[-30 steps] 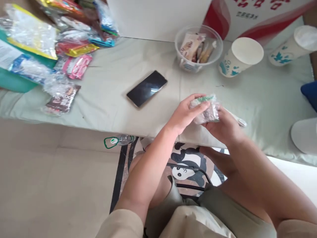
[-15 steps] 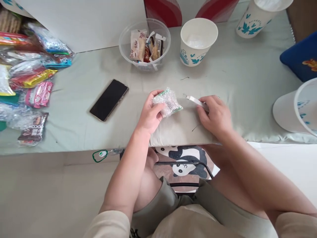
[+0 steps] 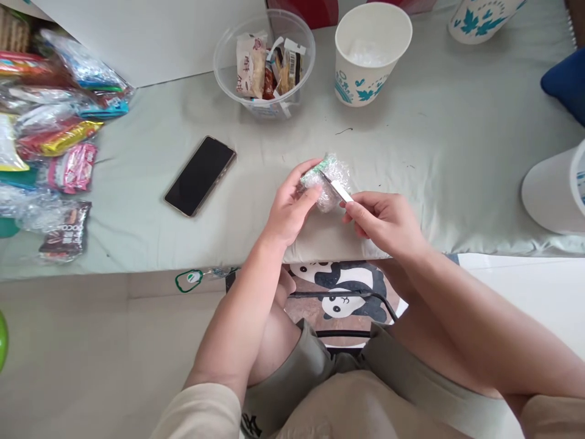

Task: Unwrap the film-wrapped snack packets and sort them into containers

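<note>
My left hand (image 3: pixel 295 204) is closed around a small packet in crinkly clear wrap (image 3: pixel 329 194), which has a green printed edge. What lies inside the wrap I cannot make out. In my right hand (image 3: pixel 384 221) is a white utility knife (image 3: pixel 340 190), pinched between thumb and fingers. Its thin blade points up and left and touches the wrap near the green edge. Both hands are over the front of the cloth-covered table (image 3: pixel 256 201), close together.
A black phone (image 3: pixel 200 175) lies left of my hands. Behind them stand a clear plastic tub (image 3: pixel 269 110) of wrapped snacks and a paper cup (image 3: pixel 365 85). Snack packets (image 3: pixel 68 137) are heaped at far left. Another white cup (image 3: pixel 553 192) stands at right, near a blue object (image 3: pixel 567 85).
My right hand has moved left, bringing the knife from beside the packet onto its wrap. My left hand has shifted slightly right with the packet. The view has tilted a little.
</note>
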Action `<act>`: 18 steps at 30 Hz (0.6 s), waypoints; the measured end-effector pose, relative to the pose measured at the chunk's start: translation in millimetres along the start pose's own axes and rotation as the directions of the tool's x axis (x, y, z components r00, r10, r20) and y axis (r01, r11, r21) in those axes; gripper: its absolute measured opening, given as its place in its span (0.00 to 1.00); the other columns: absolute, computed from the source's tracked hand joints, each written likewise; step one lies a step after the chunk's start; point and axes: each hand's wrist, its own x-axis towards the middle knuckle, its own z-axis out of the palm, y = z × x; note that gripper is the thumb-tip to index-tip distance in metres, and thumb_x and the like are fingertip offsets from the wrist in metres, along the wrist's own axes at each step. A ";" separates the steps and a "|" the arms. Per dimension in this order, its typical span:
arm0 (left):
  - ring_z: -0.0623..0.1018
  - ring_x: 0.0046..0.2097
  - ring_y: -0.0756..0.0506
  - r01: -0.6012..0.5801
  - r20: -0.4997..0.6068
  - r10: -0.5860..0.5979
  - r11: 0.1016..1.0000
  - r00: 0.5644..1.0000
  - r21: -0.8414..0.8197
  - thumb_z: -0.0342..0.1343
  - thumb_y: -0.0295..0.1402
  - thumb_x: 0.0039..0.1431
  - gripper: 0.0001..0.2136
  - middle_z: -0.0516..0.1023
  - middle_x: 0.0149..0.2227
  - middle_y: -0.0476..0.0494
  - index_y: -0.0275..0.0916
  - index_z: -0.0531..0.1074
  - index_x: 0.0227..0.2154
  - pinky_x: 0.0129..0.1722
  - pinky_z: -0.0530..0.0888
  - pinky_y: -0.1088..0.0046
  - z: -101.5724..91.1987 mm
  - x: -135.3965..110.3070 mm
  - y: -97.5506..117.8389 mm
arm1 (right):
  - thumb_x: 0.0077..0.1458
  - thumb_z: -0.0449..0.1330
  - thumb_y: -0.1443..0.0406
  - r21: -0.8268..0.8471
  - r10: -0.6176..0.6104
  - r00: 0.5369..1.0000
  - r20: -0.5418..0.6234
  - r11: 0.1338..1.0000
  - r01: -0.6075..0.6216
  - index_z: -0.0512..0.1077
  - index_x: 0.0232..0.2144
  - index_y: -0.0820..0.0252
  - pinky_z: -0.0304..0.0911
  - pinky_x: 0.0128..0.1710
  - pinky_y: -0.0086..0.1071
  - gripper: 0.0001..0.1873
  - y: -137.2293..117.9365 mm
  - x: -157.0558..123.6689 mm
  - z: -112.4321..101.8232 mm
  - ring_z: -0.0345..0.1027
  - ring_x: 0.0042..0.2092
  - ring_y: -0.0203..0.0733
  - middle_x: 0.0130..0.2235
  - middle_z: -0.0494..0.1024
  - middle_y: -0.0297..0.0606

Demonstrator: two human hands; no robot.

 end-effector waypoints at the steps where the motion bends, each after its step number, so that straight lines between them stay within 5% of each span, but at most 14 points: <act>1: 0.82 0.51 0.40 -0.010 -0.018 0.010 1.000 1.000 -0.002 0.70 0.52 0.55 0.28 0.81 0.50 0.44 0.49 0.75 0.55 0.50 0.78 0.63 -0.1 -0.5 -1.1 | 0.61 0.59 0.56 -0.018 0.007 1.000 0.004 1.000 -0.007 0.76 0.26 0.60 0.52 0.22 0.30 0.17 -0.1 -0.2 0.3 0.59 0.21 0.32 0.18 0.67 0.30; 9: 0.79 0.56 0.42 -0.101 -0.247 0.066 0.986 0.967 -0.131 0.72 0.48 0.53 0.24 0.79 0.52 0.46 0.51 0.75 0.51 0.48 0.78 0.68 -13.6 2.6 12.8 | 0.61 0.58 0.54 -0.196 0.026 0.997 0.072 0.980 -0.011 0.78 0.27 0.60 0.51 0.22 0.30 0.18 4.0 -5.0 -6.1 0.59 0.22 0.34 0.20 0.70 0.33; 12: 0.80 0.51 0.45 -0.057 -0.259 -0.006 0.970 0.966 -0.235 0.71 0.45 0.54 0.19 0.80 0.51 0.48 0.50 0.76 0.48 0.43 0.78 0.73 -17.8 1.7 23.3 | 0.60 0.60 0.57 -0.343 -0.123 0.987 -0.106 0.936 0.080 0.80 0.31 0.58 0.57 0.26 0.32 0.13 21.1 1.7 -16.9 0.64 0.25 0.37 0.23 0.74 0.35; 14: 0.80 0.49 0.47 -0.018 -0.218 -0.038 0.968 0.975 -0.250 0.70 0.44 0.55 0.19 0.80 0.50 0.48 0.50 0.76 0.48 0.41 0.78 0.74 -18.1 -0.1 26.6 | 0.59 0.61 0.58 -0.509 -0.263 0.927 -0.269 0.855 0.095 0.81 0.34 0.56 0.60 0.30 0.36 0.11 37.7 11.4 -26.0 0.68 0.29 0.41 0.31 0.79 0.40; 18: 0.78 0.38 0.49 0.054 -0.095 -0.067 0.989 0.993 -0.139 0.69 0.43 0.58 0.25 0.78 0.40 0.52 0.59 0.71 0.58 0.38 0.77 0.73 -15.1 -5.6 21.8 | 0.59 0.61 0.59 -0.705 -0.381 0.859 -0.343 0.709 0.033 0.83 0.39 0.54 0.65 0.41 0.47 0.12 61.2 27.5 -36.6 0.74 0.42 0.54 0.42 0.82 0.47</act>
